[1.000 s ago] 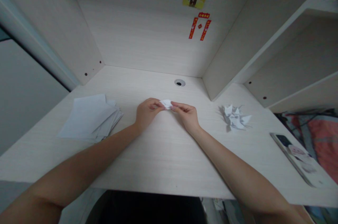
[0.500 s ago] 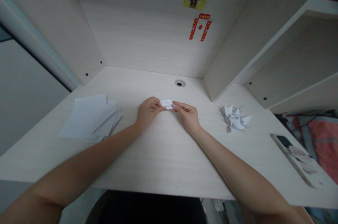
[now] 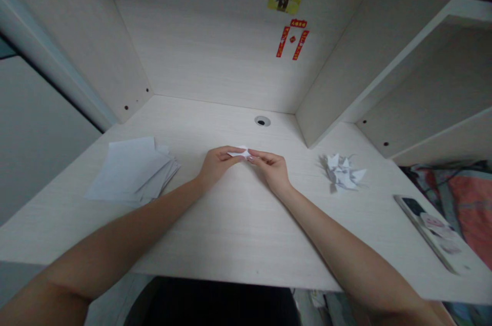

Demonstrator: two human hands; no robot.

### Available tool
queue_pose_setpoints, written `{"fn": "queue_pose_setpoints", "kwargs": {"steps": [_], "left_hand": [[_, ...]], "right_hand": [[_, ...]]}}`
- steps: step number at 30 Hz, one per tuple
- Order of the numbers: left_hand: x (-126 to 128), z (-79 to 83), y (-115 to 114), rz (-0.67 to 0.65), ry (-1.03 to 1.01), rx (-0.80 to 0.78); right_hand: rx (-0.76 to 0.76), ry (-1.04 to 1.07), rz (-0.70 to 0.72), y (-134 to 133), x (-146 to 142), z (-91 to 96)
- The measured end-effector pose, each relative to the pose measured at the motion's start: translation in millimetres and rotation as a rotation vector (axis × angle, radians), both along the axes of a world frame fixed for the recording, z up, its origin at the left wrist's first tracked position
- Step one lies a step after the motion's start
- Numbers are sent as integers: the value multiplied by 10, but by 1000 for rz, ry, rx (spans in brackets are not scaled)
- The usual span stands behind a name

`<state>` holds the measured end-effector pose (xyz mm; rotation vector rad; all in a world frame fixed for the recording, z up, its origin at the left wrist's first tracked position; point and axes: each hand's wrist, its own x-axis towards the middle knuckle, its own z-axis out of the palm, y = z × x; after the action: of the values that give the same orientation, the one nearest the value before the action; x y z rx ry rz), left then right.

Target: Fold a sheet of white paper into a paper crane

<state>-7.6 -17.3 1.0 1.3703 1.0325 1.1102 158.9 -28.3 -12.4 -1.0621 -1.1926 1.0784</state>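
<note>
A small folded piece of white paper (image 3: 239, 152) lies low over the middle of the pale wooden desk (image 3: 238, 213). My left hand (image 3: 217, 164) pinches its left end and my right hand (image 3: 272, 168) pinches its right end, fingertips almost meeting. Most of the paper is hidden behind my fingers. A loose stack of white paper sheets (image 3: 132, 169) lies to the left of my left hand. A small heap of folded white paper pieces (image 3: 342, 172) sits to the right of my right hand.
A round cable hole (image 3: 262, 121) is in the desk behind my hands. A phone in a patterned case (image 3: 432, 228) lies near the right edge. Shelf walls (image 3: 338, 85) close in on both sides, and stickers (image 3: 292, 39) hang on the back panel.
The folded paper has been pressed flatter and lower towards the desk, with both hands' fingers stretched further forward over it. The arms have hardly shifted.
</note>
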Motion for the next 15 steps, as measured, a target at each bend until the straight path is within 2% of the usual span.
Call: {"fn": "queue_pose_setpoints", "kwargs": {"steps": [15], "left_hand": [[21, 1, 4, 18, -79, -39]], "right_hand": [[-4, 11, -10, 13, 0, 4]]}}
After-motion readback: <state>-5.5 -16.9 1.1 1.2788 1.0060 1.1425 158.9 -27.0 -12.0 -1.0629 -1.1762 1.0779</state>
